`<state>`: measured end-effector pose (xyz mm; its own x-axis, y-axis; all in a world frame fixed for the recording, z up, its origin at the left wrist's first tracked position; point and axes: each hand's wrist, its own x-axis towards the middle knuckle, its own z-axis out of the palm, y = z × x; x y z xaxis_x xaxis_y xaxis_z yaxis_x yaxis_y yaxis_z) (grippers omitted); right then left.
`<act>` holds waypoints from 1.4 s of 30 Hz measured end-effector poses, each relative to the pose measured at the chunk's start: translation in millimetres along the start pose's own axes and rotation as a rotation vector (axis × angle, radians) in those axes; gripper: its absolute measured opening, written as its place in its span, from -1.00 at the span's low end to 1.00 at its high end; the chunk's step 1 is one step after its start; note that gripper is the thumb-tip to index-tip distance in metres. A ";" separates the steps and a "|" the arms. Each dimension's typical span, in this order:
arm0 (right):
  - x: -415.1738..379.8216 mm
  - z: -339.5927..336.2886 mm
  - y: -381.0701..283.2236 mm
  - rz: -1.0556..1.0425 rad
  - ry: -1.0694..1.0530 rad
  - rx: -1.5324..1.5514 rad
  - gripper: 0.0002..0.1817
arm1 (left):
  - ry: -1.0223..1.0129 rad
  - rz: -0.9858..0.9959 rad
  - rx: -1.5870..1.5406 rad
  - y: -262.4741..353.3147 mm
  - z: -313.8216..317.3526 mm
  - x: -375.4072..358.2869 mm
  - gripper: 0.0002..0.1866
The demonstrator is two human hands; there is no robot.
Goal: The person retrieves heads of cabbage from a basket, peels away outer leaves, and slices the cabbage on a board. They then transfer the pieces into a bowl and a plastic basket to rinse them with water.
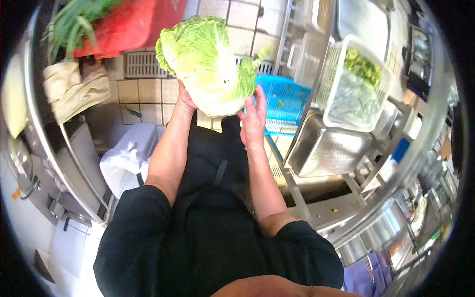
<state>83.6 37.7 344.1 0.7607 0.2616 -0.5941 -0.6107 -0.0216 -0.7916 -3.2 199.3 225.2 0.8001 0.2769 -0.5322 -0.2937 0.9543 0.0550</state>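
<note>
A large napa cabbage (200,59), pale at its base and frilly green at the leaf ends, is held up in front of me over the tiled floor. My left hand (185,96) grips its lower left side, with most of the fingers hidden behind it. On the other side, an outer leaf (246,76) bends away from the head. My right hand (253,119) has its fingers closed at the lower edge of this leaf.
A blue plastic basket (282,99) stands low at the right, beside a metal rack with a white basket of greens (354,111) and a perforated steel pan (329,148). Green stalks (74,22), a red container (131,27), brown paper (74,89) and a bagged bin (126,158) are left.
</note>
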 end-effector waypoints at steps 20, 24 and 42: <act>-139.3 339.8 -156.5 -0.311 -1.103 -0.592 -0.36 | -0.363 0.790 -0.099 222.6 136.5 -212.9 0.12; -195.5 357.2 -132.9 -0.282 -1.230 -0.495 -0.49 | -0.178 1.046 -0.086 217.9 122.4 -289.4 0.09; -344.6 407.5 75.2 1.673 -1.577 -0.939 -0.66 | -0.125 1.787 -0.537 123.6 3.8 -509.6 -0.48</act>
<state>-314.1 339.2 547.7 -0.9063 -0.2239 -0.3584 0.2752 -0.9563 -0.0986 -445.2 176.5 506.4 -0.5784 0.8102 -0.0947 -0.8125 -0.5619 0.1552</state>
